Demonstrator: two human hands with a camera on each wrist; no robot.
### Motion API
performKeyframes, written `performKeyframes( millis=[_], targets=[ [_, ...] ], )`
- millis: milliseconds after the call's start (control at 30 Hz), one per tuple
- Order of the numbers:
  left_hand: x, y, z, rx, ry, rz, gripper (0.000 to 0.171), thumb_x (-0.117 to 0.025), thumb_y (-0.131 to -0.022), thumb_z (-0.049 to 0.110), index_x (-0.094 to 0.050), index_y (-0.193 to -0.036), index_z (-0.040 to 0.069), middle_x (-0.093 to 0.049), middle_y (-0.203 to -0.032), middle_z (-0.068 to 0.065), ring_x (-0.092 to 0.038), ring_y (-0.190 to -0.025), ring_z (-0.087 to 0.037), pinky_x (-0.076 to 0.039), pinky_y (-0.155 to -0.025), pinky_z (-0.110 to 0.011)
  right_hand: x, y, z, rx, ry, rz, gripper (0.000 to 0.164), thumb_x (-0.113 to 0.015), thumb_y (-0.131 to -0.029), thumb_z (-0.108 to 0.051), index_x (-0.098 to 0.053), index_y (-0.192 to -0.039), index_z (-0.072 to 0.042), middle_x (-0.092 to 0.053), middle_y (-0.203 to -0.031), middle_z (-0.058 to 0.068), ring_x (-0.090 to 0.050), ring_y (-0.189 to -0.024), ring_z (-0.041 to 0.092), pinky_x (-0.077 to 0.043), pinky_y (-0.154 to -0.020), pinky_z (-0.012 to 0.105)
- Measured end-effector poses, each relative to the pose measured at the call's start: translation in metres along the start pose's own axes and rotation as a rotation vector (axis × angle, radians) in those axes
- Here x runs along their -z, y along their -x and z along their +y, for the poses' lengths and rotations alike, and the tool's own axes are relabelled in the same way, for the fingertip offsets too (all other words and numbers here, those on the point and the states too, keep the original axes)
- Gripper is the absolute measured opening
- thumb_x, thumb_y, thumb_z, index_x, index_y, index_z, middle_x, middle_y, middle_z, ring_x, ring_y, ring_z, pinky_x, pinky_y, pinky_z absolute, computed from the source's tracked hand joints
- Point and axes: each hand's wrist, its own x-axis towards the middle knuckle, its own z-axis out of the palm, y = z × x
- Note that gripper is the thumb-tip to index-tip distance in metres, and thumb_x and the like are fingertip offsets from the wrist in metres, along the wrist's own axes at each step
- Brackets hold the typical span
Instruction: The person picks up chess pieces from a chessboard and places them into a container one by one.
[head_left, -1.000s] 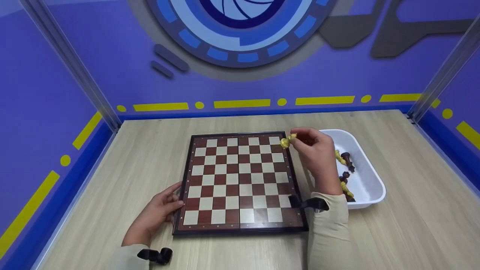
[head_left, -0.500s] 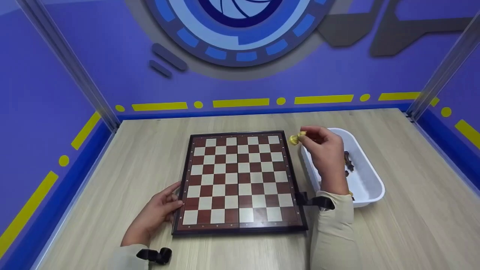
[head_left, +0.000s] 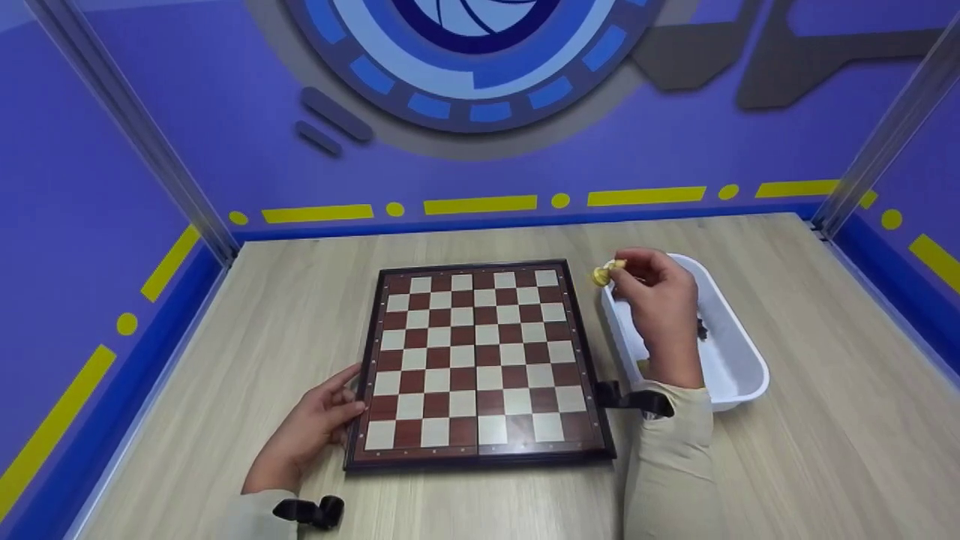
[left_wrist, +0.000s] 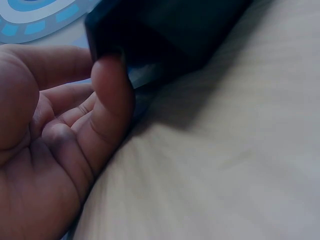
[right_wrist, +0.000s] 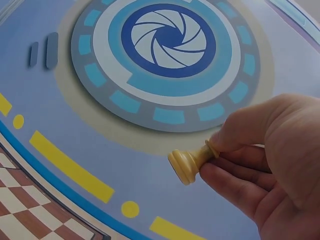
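Note:
My left hand (head_left: 311,420) grips the near left edge of a brown and cream chessboard (head_left: 489,360). In the left wrist view, a finger (left_wrist: 112,95) presses up under the board's dark rim (left_wrist: 150,30). Over the far left corner of a white plastic tray (head_left: 739,330), my right hand (head_left: 664,315) pinches a pale yellow chess piece (head_left: 601,277). Its round base points away from the fingers, as the right wrist view shows (right_wrist: 187,164). The fingers hide the top of the piece.
Inside the tray lies a dark chess piece (head_left: 702,328), with more of the contents behind my right wrist. Blue walls with yellow marks (head_left: 480,204) stand at the back and both sides of the wooden table (head_left: 300,300).
My right hand has carried the yellow chess piece rightward, from the board's far right corner to over the tray's edge. The left hand keeps its place at the board.

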Motion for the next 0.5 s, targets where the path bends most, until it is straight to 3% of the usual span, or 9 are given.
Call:
performKeyframes(
  millis=[333,500],
  targets=[
    [-0.0004,0.0003,0.0015,0.013,-0.003,0.007,0.073,-0.060,-0.095,0.008,-0.020,-0.155,0.008,-0.055,-0.092,-0.003,-0.062,-0.065,-0.010,-0.055,-0.051,-0.025,0.0022,-0.0027,0.0022,-0.026,0.023,0.046,0.021,-0.069,-0.086,-0.009,-0.066,-0.105,-0.001,-0.066,-0.094,0.004,-0.065,-0.082,0.010,-0.059,-0.067,0.021],
    [-0.0012,0.0009,0.0019,0.019,-0.007,0.017,0.072,-0.059,-0.095,0.009,-0.020,-0.155,0.008,-0.056,-0.092,-0.003,-0.064,-0.067,-0.011,-0.055,-0.051,-0.026,0.0041,-0.0040,0.0050,-0.037,0.133,0.081,0.020,-0.068,-0.085,-0.009,-0.067,-0.105,-0.005,-0.067,-0.098,0.006,-0.063,-0.088,0.009,-0.055,-0.066,0.016]
  ],
)
